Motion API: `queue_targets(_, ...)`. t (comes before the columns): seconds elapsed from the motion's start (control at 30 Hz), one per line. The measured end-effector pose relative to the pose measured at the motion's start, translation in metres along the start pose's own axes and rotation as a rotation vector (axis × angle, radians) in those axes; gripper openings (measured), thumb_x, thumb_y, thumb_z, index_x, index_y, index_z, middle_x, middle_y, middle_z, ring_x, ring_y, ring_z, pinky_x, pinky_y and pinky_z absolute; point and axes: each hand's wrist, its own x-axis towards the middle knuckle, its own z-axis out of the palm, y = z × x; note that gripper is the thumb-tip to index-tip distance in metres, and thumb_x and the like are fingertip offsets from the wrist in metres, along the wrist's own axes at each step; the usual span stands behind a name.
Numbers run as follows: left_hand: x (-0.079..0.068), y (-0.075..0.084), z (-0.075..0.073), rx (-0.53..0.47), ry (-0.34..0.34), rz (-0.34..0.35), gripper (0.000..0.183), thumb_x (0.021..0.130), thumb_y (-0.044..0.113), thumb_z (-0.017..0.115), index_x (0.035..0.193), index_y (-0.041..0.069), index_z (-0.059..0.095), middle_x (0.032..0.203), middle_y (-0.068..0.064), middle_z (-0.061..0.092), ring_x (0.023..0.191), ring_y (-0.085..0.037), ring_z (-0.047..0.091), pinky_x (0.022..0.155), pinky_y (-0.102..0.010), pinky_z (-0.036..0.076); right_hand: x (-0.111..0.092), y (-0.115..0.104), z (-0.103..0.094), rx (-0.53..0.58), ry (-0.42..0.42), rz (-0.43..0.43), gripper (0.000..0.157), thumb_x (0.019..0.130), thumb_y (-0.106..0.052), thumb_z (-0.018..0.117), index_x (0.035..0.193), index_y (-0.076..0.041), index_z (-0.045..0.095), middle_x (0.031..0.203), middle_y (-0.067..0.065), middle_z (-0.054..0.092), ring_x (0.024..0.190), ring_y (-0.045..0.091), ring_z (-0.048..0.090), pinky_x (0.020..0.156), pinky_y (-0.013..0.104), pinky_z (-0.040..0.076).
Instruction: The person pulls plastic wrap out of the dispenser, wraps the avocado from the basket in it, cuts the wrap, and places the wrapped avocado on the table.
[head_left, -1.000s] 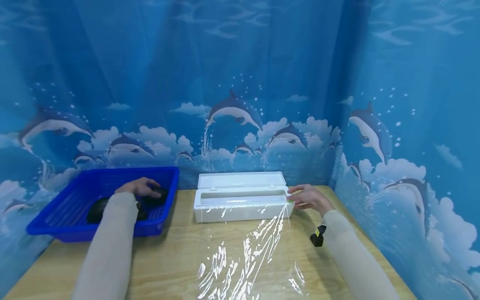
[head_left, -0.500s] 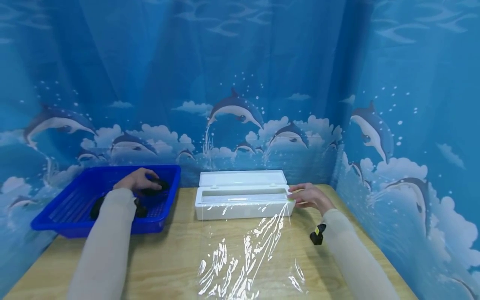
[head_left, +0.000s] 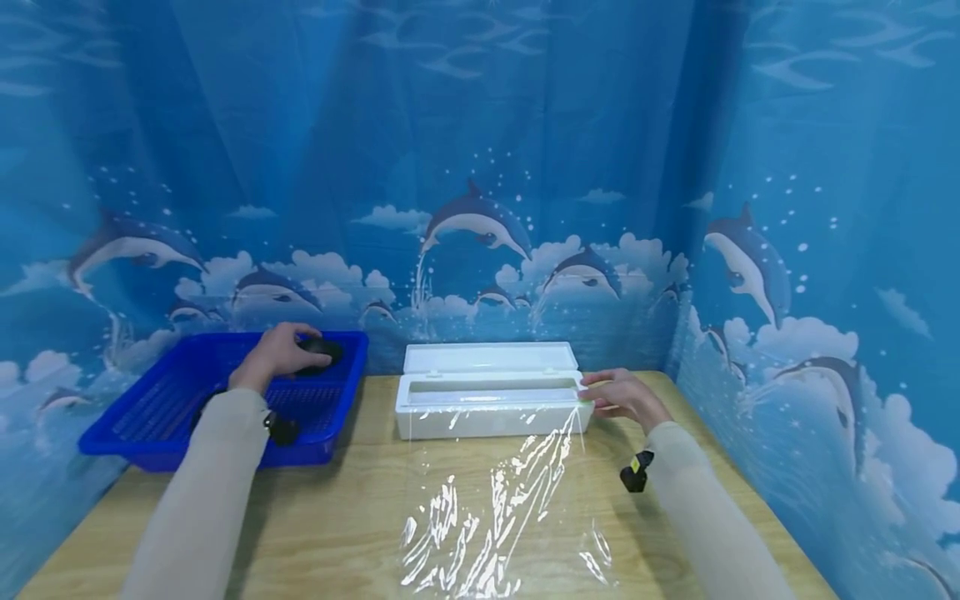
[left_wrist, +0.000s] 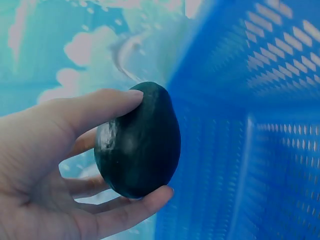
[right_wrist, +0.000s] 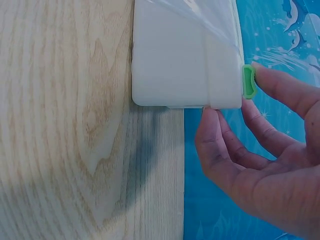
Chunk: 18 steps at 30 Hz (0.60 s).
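Note:
My left hand [head_left: 279,354] grips a dark green avocado [left_wrist: 142,145], with fingers and thumb round its sides, above the right part of a blue plastic basket [head_left: 349,400]. At the middle back of the table stands a white cling film dispenser [head_left: 491,423] with its lid raised. Clear film [head_left: 480,517] runs from its front edge over the table towards me. My right hand [head_left: 626,398] holds the dispenser's right end. In the right wrist view one fingertip touches a small green slider [right_wrist: 248,82] on the box edge, and another presses the end face.
Inside the basket a dark rounded object [head_left: 199,410] is mostly hidden behind my left sleeve. A wooden table [head_left: 337,517] carries everything. Blue dolphin-print curtains [head_left: 480,275] close off the back and right side.
My left hand has lifted the avocado from the basket floor, up and slightly right. My right hand has stayed at the dispenser's end. The head view has shifted slightly left.

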Motion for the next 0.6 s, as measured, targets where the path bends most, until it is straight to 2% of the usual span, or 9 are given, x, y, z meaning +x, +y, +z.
queue_targets(0.1, -0.012, 0.008, -0.003, -0.008, 0.042, 0.041, 0.070, 0.095, 0.038, 0.071, 0.150, 0.002, 0.047, 0.150, -0.038, 0.040, 0.121, -0.050, 0.057, 0.094, -0.062, 0.054, -0.002, 0.000, 0.002, -0.004, -0.008, -0.014, 0.059, 0.096, -0.019, 0.072, 0.146, 0.002, 0.050, 0.108, 0.003, 0.065, 0.091, 0.017, 0.063, 0.102, 0.045, 0.057)
queue_targets(0.2, -0.024, 0.022, -0.004, -0.015, 0.084, 0.089, 0.068, 0.095, 0.038, 0.072, 0.150, 0.004, 0.049, 0.150, -0.037, 0.042, 0.127, -0.052, 0.049, 0.095, -0.064, 0.051, -0.005, -0.001, 0.002, -0.006, -0.009, -0.025, 0.059, 0.097, -0.020, 0.071, 0.147, 0.001, 0.049, 0.116, 0.005, 0.064, 0.094, 0.019, 0.063, 0.104, 0.046, 0.055)
queue_targets(0.33, -0.041, 0.042, -0.002, -0.038, 0.123, 0.139, 0.068, 0.095, 0.038, 0.073, 0.150, 0.006, 0.050, 0.150, -0.036, 0.043, 0.124, -0.050, 0.053, 0.091, -0.060, 0.053, -0.006, -0.002, 0.003, 0.011, -0.012, -0.031, 0.059, 0.097, -0.020, 0.071, 0.147, 0.002, 0.048, 0.110, 0.002, 0.065, 0.090, 0.017, 0.063, 0.099, 0.041, 0.058)
queue_targets(0.4, -0.049, 0.051, 0.003, -0.047, 0.140, 0.145, 0.068, 0.094, 0.040, 0.073, 0.150, 0.007, 0.051, 0.150, -0.034, 0.044, 0.125, -0.049, 0.054, 0.093, -0.061, 0.053, -0.006, -0.001, 0.004, 0.019, -0.009, -0.028, 0.060, 0.097, -0.019, 0.071, 0.148, 0.002, 0.048, 0.108, 0.001, 0.065, 0.088, 0.016, 0.063, 0.098, 0.041, 0.058)
queue_targets(0.5, -0.059, 0.059, 0.015, -0.059, 0.154, 0.145, 0.068, 0.094, 0.040, 0.074, 0.150, 0.009, 0.051, 0.152, -0.032, 0.045, 0.127, -0.049, 0.053, 0.095, -0.062, 0.053, -0.007, 0.000, 0.005, 0.022, -0.003, -0.021, 0.061, 0.097, -0.019, 0.071, 0.149, 0.003, 0.047, 0.119, 0.009, 0.066, 0.092, 0.017, 0.064, 0.103, 0.044, 0.056)
queue_targets(0.6, -0.068, 0.065, 0.029, -0.066, 0.155, 0.155, 0.065, 0.094, 0.039, 0.075, 0.149, 0.011, 0.053, 0.153, -0.029, 0.045, 0.129, -0.049, 0.053, 0.096, -0.062, 0.054, -0.006, 0.002, 0.007, 0.030, 0.000, -0.021, 0.060, 0.098, -0.019, 0.070, 0.149, 0.002, 0.046, 0.127, 0.012, 0.064, 0.095, 0.018, 0.065, 0.109, 0.048, 0.053)
